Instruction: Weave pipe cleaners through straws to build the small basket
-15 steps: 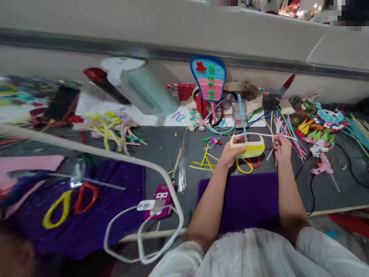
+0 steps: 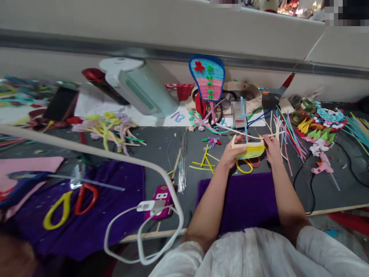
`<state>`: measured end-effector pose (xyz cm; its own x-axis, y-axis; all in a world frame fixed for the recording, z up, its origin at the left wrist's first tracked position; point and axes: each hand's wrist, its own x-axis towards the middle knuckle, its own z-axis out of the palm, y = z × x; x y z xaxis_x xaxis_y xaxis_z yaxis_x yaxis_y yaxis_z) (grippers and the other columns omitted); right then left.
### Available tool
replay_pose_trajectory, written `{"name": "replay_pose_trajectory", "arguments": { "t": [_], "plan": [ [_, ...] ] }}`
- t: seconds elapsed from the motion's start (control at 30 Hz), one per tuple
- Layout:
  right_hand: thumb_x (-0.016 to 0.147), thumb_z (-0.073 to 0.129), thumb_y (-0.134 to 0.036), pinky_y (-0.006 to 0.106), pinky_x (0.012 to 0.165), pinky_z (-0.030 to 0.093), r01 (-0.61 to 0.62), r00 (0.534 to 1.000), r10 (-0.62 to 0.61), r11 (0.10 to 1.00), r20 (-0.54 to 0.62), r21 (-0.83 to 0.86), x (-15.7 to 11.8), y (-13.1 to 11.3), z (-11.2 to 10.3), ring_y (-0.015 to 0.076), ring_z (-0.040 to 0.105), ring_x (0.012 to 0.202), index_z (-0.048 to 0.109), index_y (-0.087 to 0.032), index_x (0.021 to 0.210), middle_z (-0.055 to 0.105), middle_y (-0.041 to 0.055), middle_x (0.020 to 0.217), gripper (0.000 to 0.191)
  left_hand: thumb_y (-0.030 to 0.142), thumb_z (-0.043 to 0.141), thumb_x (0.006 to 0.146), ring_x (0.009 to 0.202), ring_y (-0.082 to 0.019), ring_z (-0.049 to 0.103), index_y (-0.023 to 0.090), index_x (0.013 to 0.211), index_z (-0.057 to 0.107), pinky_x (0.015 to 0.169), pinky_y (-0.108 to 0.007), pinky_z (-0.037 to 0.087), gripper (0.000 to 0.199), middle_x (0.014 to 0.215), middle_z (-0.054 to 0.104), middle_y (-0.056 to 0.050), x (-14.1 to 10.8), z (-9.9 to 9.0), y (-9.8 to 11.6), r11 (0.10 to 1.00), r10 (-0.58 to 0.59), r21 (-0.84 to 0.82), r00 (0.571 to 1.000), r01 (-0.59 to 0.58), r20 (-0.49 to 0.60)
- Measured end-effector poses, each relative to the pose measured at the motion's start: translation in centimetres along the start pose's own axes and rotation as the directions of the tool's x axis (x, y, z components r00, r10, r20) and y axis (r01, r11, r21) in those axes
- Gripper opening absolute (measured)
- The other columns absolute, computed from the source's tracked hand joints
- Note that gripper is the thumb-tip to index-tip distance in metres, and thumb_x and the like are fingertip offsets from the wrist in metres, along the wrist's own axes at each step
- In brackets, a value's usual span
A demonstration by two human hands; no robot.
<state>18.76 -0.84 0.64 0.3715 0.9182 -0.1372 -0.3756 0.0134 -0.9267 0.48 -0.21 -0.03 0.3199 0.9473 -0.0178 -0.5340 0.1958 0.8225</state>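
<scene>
My left hand (image 2: 229, 154) is closed around the left end of a small craft piece (image 2: 250, 150), built from rows of yellow and cream pipe cleaners, with an open top. A light-blue strip (image 2: 246, 119) rises behind it. At the piece's right corner, my right hand (image 2: 272, 149) pinches a cream pipe cleaner (image 2: 236, 130), whose long free part slants away to the upper left. Some fingertips are hidden. Below the piece, scissors (image 2: 244, 167) with yellow and red handles lie on the table. A purple cloth (image 2: 248, 200) is spread between my forearms.
Loose pipe cleaners (image 2: 291, 134) and a pink glue gun (image 2: 322, 164) lie to the right, near a glass jar (image 2: 308, 107). A decorated fan-shaped piece (image 2: 208, 79) stands behind. Leftward are a pale green jug (image 2: 147, 88), a magenta power strip (image 2: 163, 200) and a thick white cable (image 2: 129, 156).
My right hand has moved left to the piece's corner. The cream pipe cleaner, which stretched across to the right, now points to the upper left. My left hand keeps its grip.
</scene>
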Motion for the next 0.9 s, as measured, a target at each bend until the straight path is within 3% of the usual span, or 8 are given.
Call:
{"name": "replay_pose_trajectory", "arguments": {
  "t": [0.13, 0.23, 0.37, 0.47, 0.67, 0.9],
  "plan": [
    [0.067, 0.077, -0.044, 0.023, 0.056, 0.042, 0.08, 0.996, -0.077, 0.994, 0.044, -0.072, -0.08, 0.38, 0.24, 0.0096, 0.053, 0.058, 0.068, -0.02, 0.077, 0.063, -0.0038, 0.065, 0.028, 0.02, 0.085, 0.057, 0.106, -0.025, 0.062, 0.017, 0.108, 0.069, 0.094, -0.036, 0.049, 0.054, 0.116, 0.067, -0.009, 0.1, -0.12, -0.14, 1.0, -0.024, -0.013, 0.999, 0.024, -0.024],
    [0.072, 0.073, -0.045, 0.024, 0.06, 0.043, 0.163, 0.985, -0.153, 0.978, 0.083, -0.132, -0.09, 0.46, 0.15, 0.0107, 0.053, 0.061, 0.065, -0.02, 0.078, 0.063, -0.0029, 0.07, 0.028, 0.018, 0.085, 0.056, 0.116, -0.026, 0.058, 0.019, 0.116, 0.067, 0.096, -0.034, 0.048, 0.062, 0.121, 0.065, -0.009, 0.1, -0.03, -0.07, 1.0, -0.008, -0.021, 0.999, 0.007, -0.046],
    [0.077, 0.067, -0.047, 0.024, 0.061, 0.042, 0.23, 0.971, -0.209, 0.948, 0.115, -0.218, -0.14, 0.56, -0.01, 0.0118, 0.053, 0.065, 0.063, -0.019, 0.081, 0.061, -0.0018, 0.073, 0.028, 0.017, 0.083, 0.058, 0.125, -0.028, 0.054, 0.022, 0.124, 0.063, 0.1, -0.036, 0.047, 0.069, 0.13, 0.062, -0.01, -0.16, 0.29, 0.31, 0.996, -0.039, -0.077, 0.999, 0.039, 0.012],
    [0.078, 0.067, -0.046, 0.024, 0.061, 0.041, 0.262, 0.964, -0.238, 0.93, 0.119, -0.257, -0.27, 0.62, 0.04, 0.0119, 0.051, 0.065, 0.062, -0.02, 0.085, 0.059, -0.0021, 0.073, 0.028, 0.018, 0.083, 0.059, 0.116, -0.03, 0.061, 0.02, 0.117, 0.066, 0.097, -0.041, 0.049, 0.061, 0.131, 0.063, -0.011, -0.32, 0.27, 0.38, 0.992, -0.089, -0.089, 0.995, 0.092, 0.041],
    [0.079, 0.067, -0.043, 0.025, 0.064, 0.041, 0.374, 0.927, -0.352, 0.872, 0.128, -0.316, -0.49, 0.71, 0.39, 0.0123, 0.052, 0.069, 0.063, -0.02, 0.083, 0.059, -0.0006, 0.078, 0.024, 0.019, 0.084, 0.059, 0.103, -0.03, 0.068, 0.016, 0.115, 0.065, 0.095, -0.043, 0.051, 0.059, 0.118, 0.07, -0.013, -0.02, -0.18, -0.05, 0.987, -0.122, -0.107, 0.993, 0.12, -0.009],
    [0.075, 0.069, -0.047, 0.028, 0.069, 0.047, 0.289, 0.956, -0.262, 0.918, 0.132, -0.271, -0.45, 1.07, 0.66, 0.0151, 0.058, 0.074, 0.063, -0.02, 0.081, 0.067, 0.0024, 0.086, 0.028, 0.021, 0.088, 0.052, 0.1, -0.03, 0.069, 0.013, 0.109, 0.068, 0.096, -0.045, 0.05, 0.061, 0.111, 0.072, -0.014, 0.49, -0.21, -0.14, 0.986, -0.12, -0.132, 0.984, 0.103, -0.133]
  ]
}}
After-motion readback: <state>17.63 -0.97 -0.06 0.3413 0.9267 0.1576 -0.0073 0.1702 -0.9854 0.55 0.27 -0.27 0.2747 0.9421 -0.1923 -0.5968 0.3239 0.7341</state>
